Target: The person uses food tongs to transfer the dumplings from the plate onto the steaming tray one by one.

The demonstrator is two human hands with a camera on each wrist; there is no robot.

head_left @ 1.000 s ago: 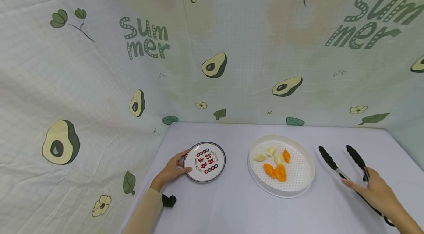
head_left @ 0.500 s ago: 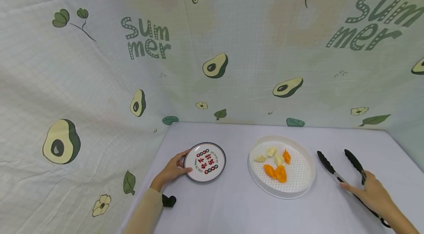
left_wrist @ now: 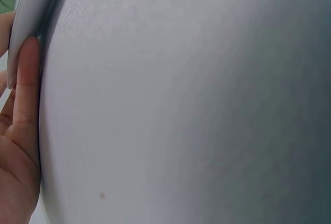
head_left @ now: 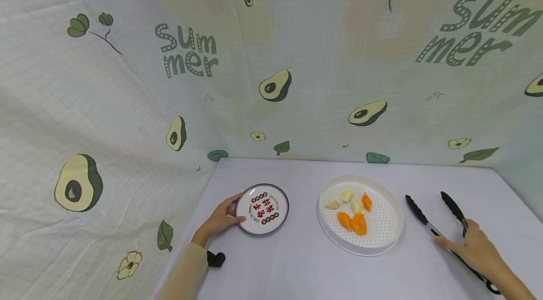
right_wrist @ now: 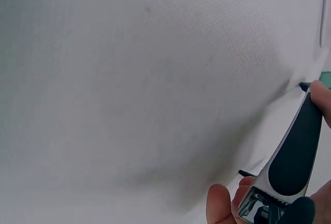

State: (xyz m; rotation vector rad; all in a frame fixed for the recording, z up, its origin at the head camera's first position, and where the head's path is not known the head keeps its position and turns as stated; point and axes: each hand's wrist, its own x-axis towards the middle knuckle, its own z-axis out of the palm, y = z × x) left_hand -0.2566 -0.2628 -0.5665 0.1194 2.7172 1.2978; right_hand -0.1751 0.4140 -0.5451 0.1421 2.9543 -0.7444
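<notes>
My left hand (head_left: 218,219) grips the left edge of a small round white plate (head_left: 261,230) with red characters and a dark rim line. Its thumb lies on the rim; in the left wrist view a finger (left_wrist: 27,84) runs up to the underside of the plate (left_wrist: 36,6). At the right, my right hand (head_left: 479,249) holds black-and-steel tongs (head_left: 417,210), their two black tips spread apart and pointing away. Nothing is between the tips. The right wrist view has the tongs' handle (right_wrist: 297,151) between thumb and fingers.
Between the hands stands a round white tray (head_left: 383,224) with a dimpled base. Pale yellow pieces (head_left: 357,204) and orange pieces (head_left: 359,223) lie in it. A black heart-shaped item (head_left: 217,259) shows beside the left wrist. Printed cloth (head_left: 314,116) hangs behind the white table (head_left: 297,267).
My right hand and the tongs have shifted slightly left and nearer to me, mostly in the first half second. The left hand stays on the plate.
</notes>
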